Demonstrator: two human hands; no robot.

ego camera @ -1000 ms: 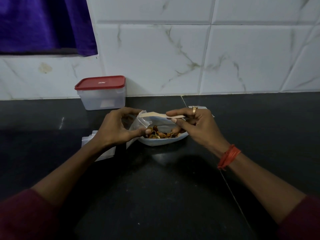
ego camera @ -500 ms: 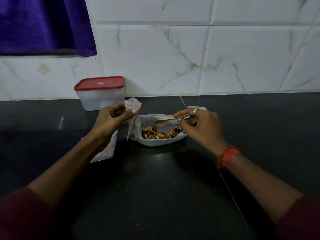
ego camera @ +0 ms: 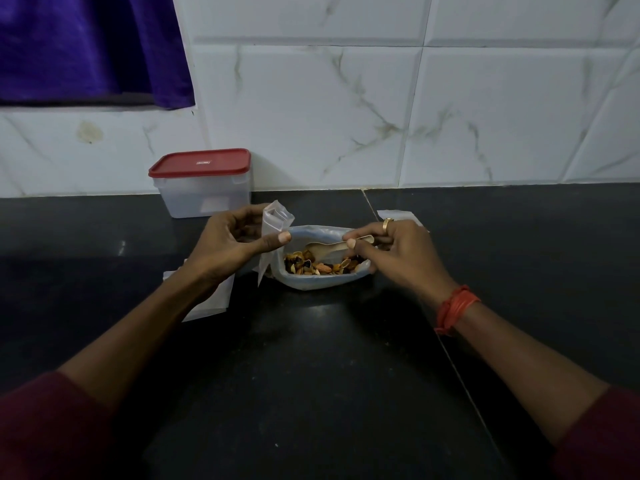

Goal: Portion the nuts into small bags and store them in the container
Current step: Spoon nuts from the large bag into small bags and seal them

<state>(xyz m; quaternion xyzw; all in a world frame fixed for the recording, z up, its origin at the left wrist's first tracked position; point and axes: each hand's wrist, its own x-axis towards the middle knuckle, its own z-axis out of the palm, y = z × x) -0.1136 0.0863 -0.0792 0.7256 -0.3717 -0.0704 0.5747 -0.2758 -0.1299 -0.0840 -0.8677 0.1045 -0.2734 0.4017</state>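
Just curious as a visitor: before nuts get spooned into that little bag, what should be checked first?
1. Grip on the small bag: ok, the left hand pinches it upright.
2. Its mouth open: ok, the top looks spread.
3. Grip on the spoon: ok, the right hand holds its handle.
4. Load on the spoon: not ok, its bowl looks empty.
5. Reach to the nuts: ok, they lie in the open big bag under the spoon.
6. Access to the container: not ok, its red lid is on.
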